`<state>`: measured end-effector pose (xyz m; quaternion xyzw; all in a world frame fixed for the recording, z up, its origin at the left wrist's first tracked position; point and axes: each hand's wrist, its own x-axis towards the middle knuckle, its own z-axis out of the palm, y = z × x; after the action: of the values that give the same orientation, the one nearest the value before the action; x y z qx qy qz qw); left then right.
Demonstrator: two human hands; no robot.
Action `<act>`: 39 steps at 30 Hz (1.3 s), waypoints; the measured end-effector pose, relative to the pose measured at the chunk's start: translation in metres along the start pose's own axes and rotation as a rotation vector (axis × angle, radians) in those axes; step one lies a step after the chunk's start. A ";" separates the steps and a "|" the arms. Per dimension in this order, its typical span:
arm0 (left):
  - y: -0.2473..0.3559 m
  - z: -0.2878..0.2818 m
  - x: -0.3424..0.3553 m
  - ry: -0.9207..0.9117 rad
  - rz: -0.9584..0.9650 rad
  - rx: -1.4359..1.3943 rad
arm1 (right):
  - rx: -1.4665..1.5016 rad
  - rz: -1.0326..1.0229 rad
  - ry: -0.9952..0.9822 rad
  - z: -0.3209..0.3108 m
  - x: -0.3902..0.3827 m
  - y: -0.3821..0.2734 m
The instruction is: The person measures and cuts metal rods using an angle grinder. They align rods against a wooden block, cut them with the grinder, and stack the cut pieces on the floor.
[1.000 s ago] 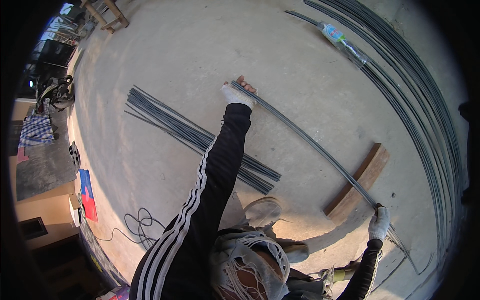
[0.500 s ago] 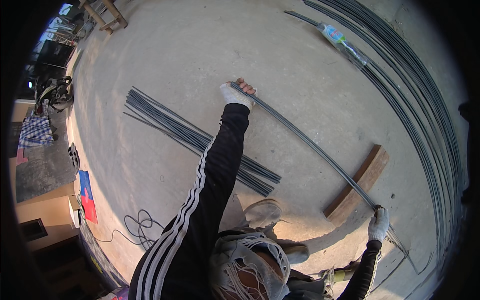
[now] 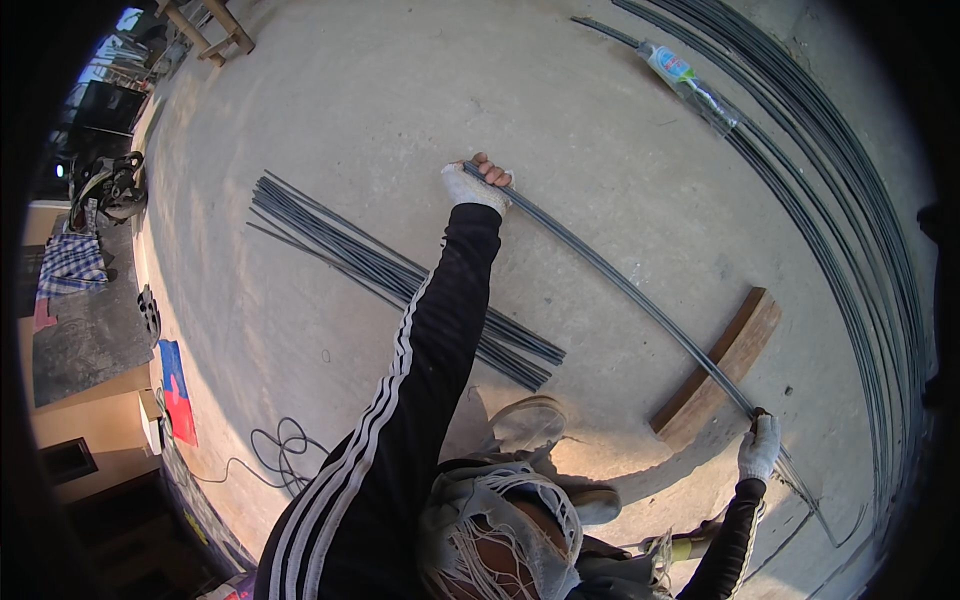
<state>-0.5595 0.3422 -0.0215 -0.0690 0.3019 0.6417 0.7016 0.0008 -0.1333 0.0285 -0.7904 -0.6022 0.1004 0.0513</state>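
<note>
My left hand (image 3: 478, 186), in a white glove with bare fingertips, is closed around the far-left end of a few thin grey steel rods (image 3: 612, 268). The rods slant down to the right, passing over a brown wooden block (image 3: 752, 328). Beyond the block, my right hand (image 3: 759, 446), also gloved, grips the same rods near their other end. Thin bent ends (image 3: 820, 515) show past that hand. Left of the held rods, a bundle of cut steel rods (image 3: 345, 238) lies on the concrete floor, partly hidden by my left sleeve.
Long steel rods (image 3: 868, 190) curve along the right side. A clear plastic bottle (image 3: 690, 88) sits on some rods at the upper right. A dark cable (image 3: 283, 450) lies coiled at lower left. A wooden stand (image 3: 215, 38) is at the far left.
Almost nothing differs. Both hands keep their hold on the rods; the whole view has shifted very slightly.
</note>
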 end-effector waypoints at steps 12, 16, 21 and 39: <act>0.003 -0.002 -0.003 -0.025 -0.037 -0.052 | 0.006 -0.049 -0.003 -0.001 0.004 0.002; 0.003 -0.003 -0.003 -0.003 -0.058 -0.073 | 0.040 -0.050 0.027 -0.004 0.004 -0.005; 0.006 -0.010 0.002 -0.027 -0.015 0.011 | -0.059 -0.081 0.050 -0.007 0.011 -0.018; 0.055 -0.047 0.088 -0.026 -0.017 0.190 | -0.250 0.139 0.080 -0.017 -0.001 -0.047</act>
<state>-0.6278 0.4044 -0.0886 0.0036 0.3518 0.6050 0.7143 -0.0400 -0.1207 0.0550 -0.8337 -0.5513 -0.0039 -0.0307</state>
